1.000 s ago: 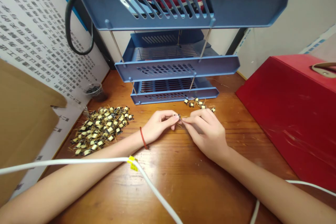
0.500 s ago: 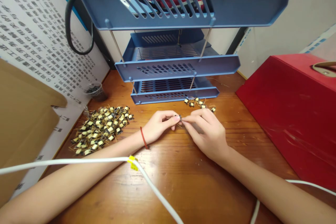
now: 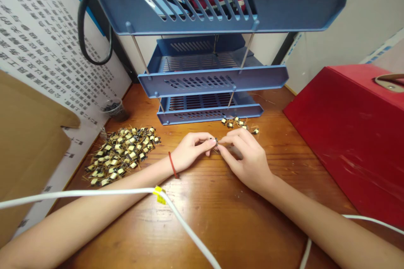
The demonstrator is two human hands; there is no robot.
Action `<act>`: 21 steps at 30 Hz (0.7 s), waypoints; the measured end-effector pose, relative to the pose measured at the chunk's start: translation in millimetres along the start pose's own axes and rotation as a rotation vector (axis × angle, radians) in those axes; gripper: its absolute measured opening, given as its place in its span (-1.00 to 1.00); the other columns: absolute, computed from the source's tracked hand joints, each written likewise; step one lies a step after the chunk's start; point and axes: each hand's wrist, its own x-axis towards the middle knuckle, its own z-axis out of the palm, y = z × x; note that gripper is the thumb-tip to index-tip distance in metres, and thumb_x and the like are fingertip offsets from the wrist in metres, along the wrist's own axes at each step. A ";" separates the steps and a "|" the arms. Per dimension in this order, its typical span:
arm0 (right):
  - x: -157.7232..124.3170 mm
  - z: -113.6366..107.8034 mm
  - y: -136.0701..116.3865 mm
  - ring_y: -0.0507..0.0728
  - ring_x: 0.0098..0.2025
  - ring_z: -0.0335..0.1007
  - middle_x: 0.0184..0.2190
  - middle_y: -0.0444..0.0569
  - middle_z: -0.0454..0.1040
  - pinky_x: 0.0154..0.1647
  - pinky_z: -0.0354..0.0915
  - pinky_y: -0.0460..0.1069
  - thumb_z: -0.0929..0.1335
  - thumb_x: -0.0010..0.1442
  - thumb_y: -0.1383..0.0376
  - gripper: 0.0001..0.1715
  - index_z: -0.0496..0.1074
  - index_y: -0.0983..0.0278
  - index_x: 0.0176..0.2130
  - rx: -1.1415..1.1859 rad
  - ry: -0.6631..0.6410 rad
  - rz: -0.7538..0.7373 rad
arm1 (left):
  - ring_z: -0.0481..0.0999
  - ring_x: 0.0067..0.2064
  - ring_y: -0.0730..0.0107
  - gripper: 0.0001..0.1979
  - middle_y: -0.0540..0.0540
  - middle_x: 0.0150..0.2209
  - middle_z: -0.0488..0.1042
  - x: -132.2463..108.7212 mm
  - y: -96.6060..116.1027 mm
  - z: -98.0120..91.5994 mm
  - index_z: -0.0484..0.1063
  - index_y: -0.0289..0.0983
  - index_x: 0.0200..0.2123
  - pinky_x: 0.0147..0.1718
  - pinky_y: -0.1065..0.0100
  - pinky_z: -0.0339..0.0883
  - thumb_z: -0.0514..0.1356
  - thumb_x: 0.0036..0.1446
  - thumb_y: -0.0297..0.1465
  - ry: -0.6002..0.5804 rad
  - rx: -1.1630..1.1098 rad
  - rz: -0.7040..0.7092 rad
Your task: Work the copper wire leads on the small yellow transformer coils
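My left hand (image 3: 189, 150) and my right hand (image 3: 244, 155) meet at the middle of the wooden table (image 3: 221, 218). Both pinch one small black and yellow wound component (image 3: 215, 141) between their fingertips. A red band circles my left wrist. A big heap of the same components (image 3: 121, 154) lies to the left of my left hand. A small cluster of them (image 3: 239, 124) sits just beyond my right hand, in front of the blue tray rack.
A blue three-tier tray rack (image 3: 208, 75) stands at the back. A red box (image 3: 353, 134) fills the right side. Cardboard (image 3: 28, 143) and a printed sheet line the left. A small clear cup (image 3: 112, 108) stands near the wall. A white cable (image 3: 176, 218) crosses the front.
My right fingers have shifted slightly at the component, lifting a little. The hands stay in the same spot.
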 end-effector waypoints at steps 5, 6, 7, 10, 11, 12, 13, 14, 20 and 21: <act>0.0 1.3 0.5 0.12 -0.31 0.28 -0.42 -0.04 0.33 -0.29 0.25 0.02 0.26 0.16 0.42 -0.91 0.29 0.23 -0.35 0.034 -0.034 0.008 | 0.23 -0.50 0.50 -0.66 0.05 -0.62 0.25 0.1 -0.1 0.2 0.39 -0.36 -0.48 -0.44 0.43 0.11 0.11 0.06 -0.17 -0.004 0.000 -0.002; 0.1 1.6 0.8 0.11 -0.31 0.27 -0.42 -0.04 0.33 -0.29 0.25 0.01 0.26 0.16 0.42 -0.91 0.28 0.24 -0.36 0.036 -0.038 0.012 | 0.23 -0.50 0.50 -0.67 0.05 -0.61 0.25 0.1 -0.3 0.2 0.39 -0.37 -0.48 -0.44 0.43 0.10 0.11 0.07 -0.18 -0.005 -0.002 0.000; 0.3 1.8 0.9 0.11 -0.32 0.27 -0.42 -0.04 0.33 -0.29 0.24 0.01 0.26 0.16 0.43 -0.91 0.28 0.24 -0.36 0.036 -0.042 0.015 | 0.22 -0.50 0.50 -0.68 0.05 -0.61 0.25 0.0 -0.5 0.1 0.38 -0.37 -0.48 -0.44 0.44 0.10 0.10 0.07 -0.19 -0.007 -0.005 0.004; 0.9 1.8 1.0 0.11 -0.33 0.25 -0.43 -0.04 0.33 -0.29 0.22 0.01 0.25 0.17 0.44 -0.89 0.27 0.25 -0.37 0.029 -0.055 0.025 | 0.20 -0.51 0.51 -0.69 0.06 -0.62 0.23 -0.3 -1.1 -0.4 0.37 -0.36 -0.49 -0.44 0.44 0.07 0.09 0.08 -0.21 -0.009 -0.014 0.018; 1.1 1.5 0.9 0.11 -0.33 0.25 -0.44 -0.04 0.33 -0.29 0.22 0.01 0.25 0.17 0.44 -0.88 0.27 0.24 -0.38 0.027 -0.059 0.028 | 0.20 -0.51 0.51 -0.68 0.06 -0.62 0.22 -0.4 -1.1 -0.6 0.37 -0.36 -0.49 -0.45 0.44 0.07 0.09 0.08 -0.21 -0.008 -0.017 0.019; 1.2 1.2 0.7 0.11 -0.34 0.24 -0.44 -0.04 0.33 -0.29 0.21 0.01 0.24 0.17 0.44 -0.88 0.26 0.24 -0.38 0.025 -0.060 0.032 | 0.19 -0.51 0.51 -0.68 0.06 -0.62 0.22 -0.4 -1.0 -0.9 0.37 -0.36 -0.49 -0.45 0.43 0.06 0.09 0.08 -0.20 -0.006 -0.021 0.016; 1.2 1.0 0.6 0.11 -0.34 0.24 -0.44 -0.05 0.33 -0.29 0.21 0.01 0.24 0.17 0.45 -0.87 0.26 0.24 -0.38 0.026 -0.062 0.036 | 0.18 -0.52 0.51 -0.68 0.07 -0.63 0.21 -0.4 -0.9 -1.1 0.37 -0.36 -0.49 -0.46 0.43 0.05 0.09 0.08 -0.19 -0.005 -0.023 0.013; 1.2 0.8 0.5 0.11 -0.34 0.24 -0.44 -0.05 0.33 -0.28 0.21 0.00 0.24 0.18 0.45 -0.87 0.26 0.24 -0.39 0.027 -0.062 0.041 | 0.18 -0.52 0.51 -0.67 0.07 -0.63 0.21 -0.3 -0.7 -1.3 0.37 -0.36 -0.49 -0.46 0.43 0.05 0.09 0.08 -0.19 -0.004 -0.026 0.010; 1.4 2.1 2.8 0.09 -0.35 0.24 -0.43 -0.04 0.32 -0.33 0.20 -0.01 0.23 0.18 0.44 -0.87 0.25 0.25 -0.39 0.029 -0.064 0.103 | 0.18 -0.53 0.51 -0.66 0.07 -0.64 0.20 0.4 -1.2 -2.1 0.36 -0.37 -0.49 -0.45 0.42 0.05 0.08 0.09 -0.18 -0.002 -0.032 0.028; 1.7 2.3 3.2 0.09 -0.36 0.24 -0.44 -0.05 0.31 -0.35 0.20 -0.02 0.23 0.18 0.44 -0.87 0.25 0.25 -0.40 0.028 -0.060 0.123 | 0.18 -0.53 0.52 -0.66 0.07 -0.64 0.19 0.5 -1.5 -2.2 0.36 -0.37 -0.49 -0.44 0.43 0.05 0.07 0.09 -0.18 0.001 -0.033 0.031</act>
